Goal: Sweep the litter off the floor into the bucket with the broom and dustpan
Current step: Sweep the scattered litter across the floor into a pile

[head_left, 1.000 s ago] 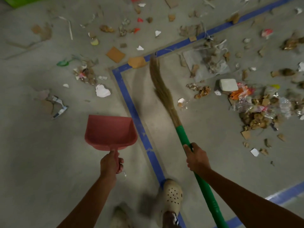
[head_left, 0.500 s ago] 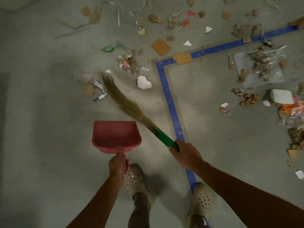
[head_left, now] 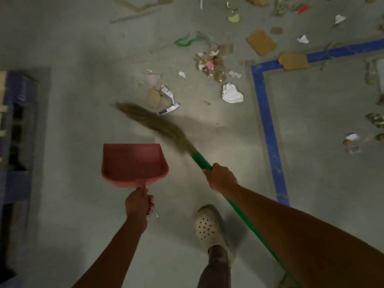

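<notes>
Far left edge: a dark blue rack (head_left: pixel 19 129), its contents too dim to make out. The floor (head_left: pixel 79 48) is grey concrete.

Left of centre: a red dustpan (head_left: pixel 133 163), mouth facing away from the person. The left hand (head_left: pixel 138 202) is directly below it, grip closed round the dustpan's short handle. Whether the lip touches the floor cannot be told.

Centre: the broom (head_left: pixel 200 161) slants up and to the left past the dustpan's right corner. Its straw bristles (head_left: pixel 158 125) are blurred. The bristle tip lies ahead of the dustpan's mouth, near a cardboard scrap (head_left: pixel 154 98) and a torn white-and-blue wrapper (head_left: pixel 169 100). Further ahead lie a green strip (head_left: pixel 187 40), a cluster of mixed litter (head_left: pixel 212 63) and a crumpled white paper (head_left: pixel 231 93). One pale perforated shoe (head_left: pixel 207 225) stands below centre.

Right of centre: the right hand (head_left: pixel 221 179), grip wrapped round the green broom handle, which runs on beneath the forearm.

Right: a blue tape line (head_left: pixel 268 125) forms a corner on the floor. One cardboard piece (head_left: pixel 293 61) lies across its upper run. More scraps are scattered along the right edge.
</notes>
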Demonstrator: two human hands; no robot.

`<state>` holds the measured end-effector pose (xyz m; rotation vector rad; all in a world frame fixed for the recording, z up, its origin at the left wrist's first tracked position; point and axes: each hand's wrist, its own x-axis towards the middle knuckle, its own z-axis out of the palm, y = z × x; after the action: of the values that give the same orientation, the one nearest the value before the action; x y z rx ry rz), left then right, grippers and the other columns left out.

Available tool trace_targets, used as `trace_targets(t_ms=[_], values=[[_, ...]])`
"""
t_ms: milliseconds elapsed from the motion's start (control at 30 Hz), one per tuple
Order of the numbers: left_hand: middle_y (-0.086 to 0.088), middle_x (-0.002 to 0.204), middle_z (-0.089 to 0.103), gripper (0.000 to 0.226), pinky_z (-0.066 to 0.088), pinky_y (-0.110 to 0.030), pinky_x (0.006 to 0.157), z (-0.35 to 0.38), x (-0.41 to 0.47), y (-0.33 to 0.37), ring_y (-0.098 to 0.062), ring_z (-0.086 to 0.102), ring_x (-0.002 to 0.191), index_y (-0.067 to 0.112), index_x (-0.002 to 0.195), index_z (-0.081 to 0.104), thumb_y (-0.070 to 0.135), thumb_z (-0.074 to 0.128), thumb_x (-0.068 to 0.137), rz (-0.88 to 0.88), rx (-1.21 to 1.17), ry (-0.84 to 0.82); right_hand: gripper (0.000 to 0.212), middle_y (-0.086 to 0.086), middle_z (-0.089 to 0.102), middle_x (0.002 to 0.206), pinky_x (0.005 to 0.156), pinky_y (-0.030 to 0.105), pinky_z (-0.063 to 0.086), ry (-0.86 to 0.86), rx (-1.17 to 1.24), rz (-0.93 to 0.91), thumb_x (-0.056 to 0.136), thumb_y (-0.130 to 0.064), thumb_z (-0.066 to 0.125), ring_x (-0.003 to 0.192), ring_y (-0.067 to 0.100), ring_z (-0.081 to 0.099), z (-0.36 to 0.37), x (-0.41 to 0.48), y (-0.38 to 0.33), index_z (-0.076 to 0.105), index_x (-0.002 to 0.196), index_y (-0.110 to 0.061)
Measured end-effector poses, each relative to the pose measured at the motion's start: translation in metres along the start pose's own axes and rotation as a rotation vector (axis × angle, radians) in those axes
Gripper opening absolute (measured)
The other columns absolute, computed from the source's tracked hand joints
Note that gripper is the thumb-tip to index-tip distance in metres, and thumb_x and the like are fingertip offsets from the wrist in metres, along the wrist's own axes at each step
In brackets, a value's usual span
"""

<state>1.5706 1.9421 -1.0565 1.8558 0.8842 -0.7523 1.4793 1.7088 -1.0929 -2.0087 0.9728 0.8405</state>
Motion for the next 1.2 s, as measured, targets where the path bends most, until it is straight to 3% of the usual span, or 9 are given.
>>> trace_targets(t_ms=[100,300,467,600,733,867,1000,1133,1200], values=[[-0.007,0.050,0.051,0.025,0.020,-0.019,0.036,0.000,0.009,0.016,-0.014,0.034,0.029,0.011,0.083,0.052,0.023,0.044,0.103,0.018,-0.004,-0.011,0.048,0.008,0.067,0.098,0.076,0.041,0.062,0.058,0.113,0.151,0.103,-0.056,0.039,0.081,0.026,0.071,-0.006,0.012,0.011,0.054,0.113,-0.011],[-0.007,0.054,0.051,0.033,0.023,-0.020,0.037,0.021,0.007,0.033,-0.014,0.035,0.031,0.009,0.087,0.053,0.035,0.046,0.106,0.050,0.010,-0.114,0.046,0.013,0.070,0.085,0.065,0.048,0.062,0.245,0.449,0.391,0.102,-0.054,0.043,0.060,0.029,0.071,-0.044,0.010,0.073,0.056,0.104,-0.010],[-0.008,0.057,0.051,0.038,0.023,-0.019,0.037,0.050,-0.007,0.043,-0.014,0.037,0.033,0.008,0.089,0.056,0.042,0.050,0.105,0.075,0.037,-0.181,0.042,0.021,0.069,0.082,0.063,0.052,0.061,0.443,0.568,0.426,0.100,-0.055,0.042,0.060,0.035,0.069,-0.067,-0.021,0.110,0.054,0.091,-0.016],[-0.005,0.053,0.054,0.030,0.023,-0.018,0.037,0.067,-0.019,0.046,-0.013,0.038,0.033,0.005,0.094,0.057,0.032,0.051,0.105,0.076,0.034,-0.210,0.045,0.014,0.068,0.077,0.068,0.053,0.061,0.489,0.595,0.412,0.094,-0.065,0.039,0.068,0.036,0.069,-0.065,-0.057,0.109,0.050,0.086,-0.023],[-0.011,0.060,0.052,0.034,0.024,-0.020,0.037,0.073,-0.023,0.048,-0.016,0.038,0.035,0.005,0.093,0.058,0.037,0.053,0.104,0.070,0.070,-0.228,0.035,0.007,0.066,0.076,0.063,0.044,0.060,0.409,0.518,0.284,0.100,-0.056,0.040,0.066,0.028,0.068,-0.057,-0.077,0.080,0.046,0.087,-0.025],[-0.010,0.058,0.053,0.038,0.024,-0.020,0.038,0.077,-0.022,0.053,-0.015,0.037,0.033,0.005,0.092,0.057,0.041,0.053,0.103,0.080,0.094,-0.221,0.033,-0.004,0.058,0.077,0.052,0.025,0.041,0.220,0.314,0.189,0.105,-0.051,0.039,0.064,0.011,0.057,-0.055,-0.055,0.058,0.050,0.101,-0.020],[-0.008,0.056,0.052,0.035,0.023,-0.019,0.037,0.081,-0.019,0.059,-0.015,0.037,0.032,0.006,0.090,0.056,0.038,0.053,0.104,0.098,0.126,-0.211,0.044,0.005,0.062,0.097,0.072,0.034,0.052,0.133,0.199,0.274,0.104,-0.054,0.039,0.083,0.023,0.062,-0.063,-0.021,0.065,0.055,0.113,-0.014],[-0.009,0.057,0.053,0.034,0.024,-0.018,0.037,0.086,-0.013,0.066,-0.014,0.038,0.032,0.008,0.090,0.056,0.039,0.053,0.104,0.114,0.146,-0.219,0.050,0.014,0.066,0.109,0.079,0.037,0.055,0.192,0.231,0.393,0.105,-0.051,0.036,0.088,0.030,0.065,-0.092,-0.004,0.098,0.056,0.121,-0.007],[-0.008,0.056,0.052,0.035,0.023,-0.018,0.037,0.090,-0.011,0.070,-0.014,0.038,0.032,0.008,0.089,0.056,0.040,0.054,0.104,0.113,0.145,-0.225,0.052,0.017,0.068,0.103,0.076,0.039,0.058,0.248,0.320,0.476,0.105,-0.050,0.036,0.084,0.032,0.069,-0.111,-0.003,0.114,0.056,0.118,-0.004]])
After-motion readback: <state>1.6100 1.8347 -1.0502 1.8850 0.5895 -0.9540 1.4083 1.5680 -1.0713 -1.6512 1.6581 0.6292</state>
